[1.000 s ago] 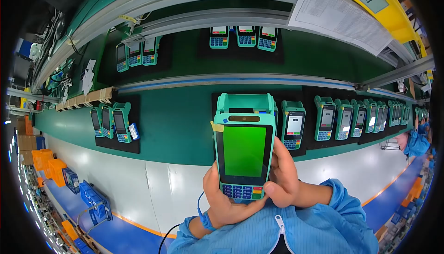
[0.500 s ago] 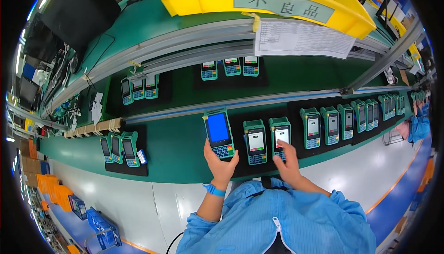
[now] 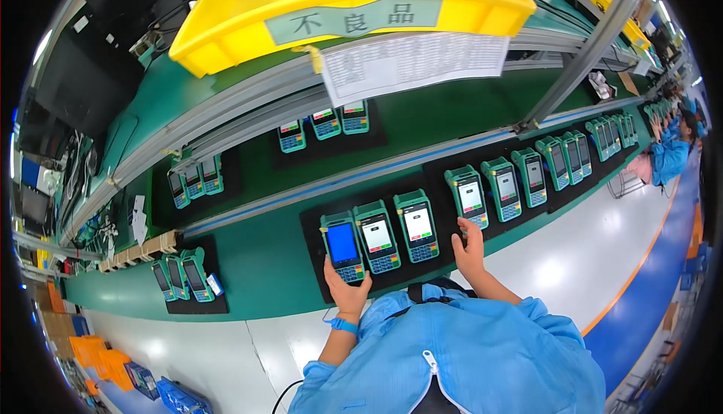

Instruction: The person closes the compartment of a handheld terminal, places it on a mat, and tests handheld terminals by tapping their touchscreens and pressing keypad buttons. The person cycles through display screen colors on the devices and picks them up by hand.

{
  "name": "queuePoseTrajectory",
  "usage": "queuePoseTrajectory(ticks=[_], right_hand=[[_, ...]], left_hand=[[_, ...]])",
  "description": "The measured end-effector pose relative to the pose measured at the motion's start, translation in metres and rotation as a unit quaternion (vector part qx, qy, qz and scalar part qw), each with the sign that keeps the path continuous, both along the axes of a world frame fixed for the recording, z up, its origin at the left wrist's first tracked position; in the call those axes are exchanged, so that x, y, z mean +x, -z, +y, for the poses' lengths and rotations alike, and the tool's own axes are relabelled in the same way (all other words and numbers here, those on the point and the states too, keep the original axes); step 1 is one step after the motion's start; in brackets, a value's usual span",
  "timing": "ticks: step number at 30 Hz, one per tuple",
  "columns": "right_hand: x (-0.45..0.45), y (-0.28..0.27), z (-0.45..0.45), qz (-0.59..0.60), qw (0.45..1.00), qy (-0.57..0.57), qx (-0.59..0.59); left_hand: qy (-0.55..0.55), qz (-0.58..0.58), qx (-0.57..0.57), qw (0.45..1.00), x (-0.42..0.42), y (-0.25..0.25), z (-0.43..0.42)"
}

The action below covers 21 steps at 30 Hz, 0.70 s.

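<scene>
My left hand (image 3: 347, 293) grips the lower end of a green payment terminal (image 3: 341, 242) with a plain blue screen, which rests at the left of a black mat. Two more payment terminals, a near one (image 3: 377, 235) and another (image 3: 416, 226), stand to its right with lit white screens. My right hand (image 3: 471, 254) has thumb and index finger apart and holds nothing. Its fingertips are at the lower edge of a further terminal (image 3: 468, 194), on the following mat; whether they touch it I cannot tell.
Several terminals line the green bench (image 3: 263, 293) to the right, with a small group (image 3: 194, 277) at left. More stand behind the metal rail (image 3: 301, 197). A yellow bin (image 3: 361, 3) and a paper sheet (image 3: 414, 67) hang overhead. A person (image 3: 670, 154) sits far right.
My left hand has brought the blue-screen terminal down onto the mat beside the other two. My right hand has left the terminal it was over and moved right. The view has shifted.
</scene>
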State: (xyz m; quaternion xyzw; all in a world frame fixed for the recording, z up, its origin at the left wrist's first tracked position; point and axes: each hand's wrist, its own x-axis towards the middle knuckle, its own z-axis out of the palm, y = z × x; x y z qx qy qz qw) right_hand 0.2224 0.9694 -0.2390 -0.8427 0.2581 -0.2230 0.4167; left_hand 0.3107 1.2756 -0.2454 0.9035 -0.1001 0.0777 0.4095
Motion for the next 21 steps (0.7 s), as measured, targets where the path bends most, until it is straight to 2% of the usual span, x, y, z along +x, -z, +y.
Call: queuePoseTrajectory(ticks=[5, 6, 10, 14, 18, 20, 21], right_hand=[[-0.013, 0.001, -0.044, 0.001, 0.986, 0.079, -0.149], [-0.015, 0.003, -0.05, 0.009, 0.987, 0.085, -0.136], [-0.019, 0.008, -0.07, 0.035, 0.999, -0.003, -0.026], [-0.021, 0.013, -0.073, 0.028, 0.994, -0.01, -0.104], [-0.017, 0.015, -0.08, -0.007, 0.995, -0.022, -0.096], [-0.017, 0.016, -0.081, 0.016, 0.999, -0.039, -0.013], [-0.018, 0.019, -0.083, 0.01, 0.996, -0.047, -0.071]], left_hand=[[-0.02, 0.013, 0.006, 1.0, 0.004, 0.006, -0.003], [-0.025, 0.034, -0.003, 0.999, 0.006, 0.004, -0.005], [-0.056, 0.039, 0.045, 0.997, 0.009, 0.011, -0.012], [-0.061, 0.022, 0.068, 0.996, 0.009, 0.013, -0.013], [-0.066, 0.006, 0.076, 0.995, 0.009, 0.01, -0.016], [-0.075, 0.022, 0.086, 0.993, 0.01, 0.005, -0.01], [-0.065, 0.03, 0.079, 0.994, 0.011, 0.005, -0.017]])
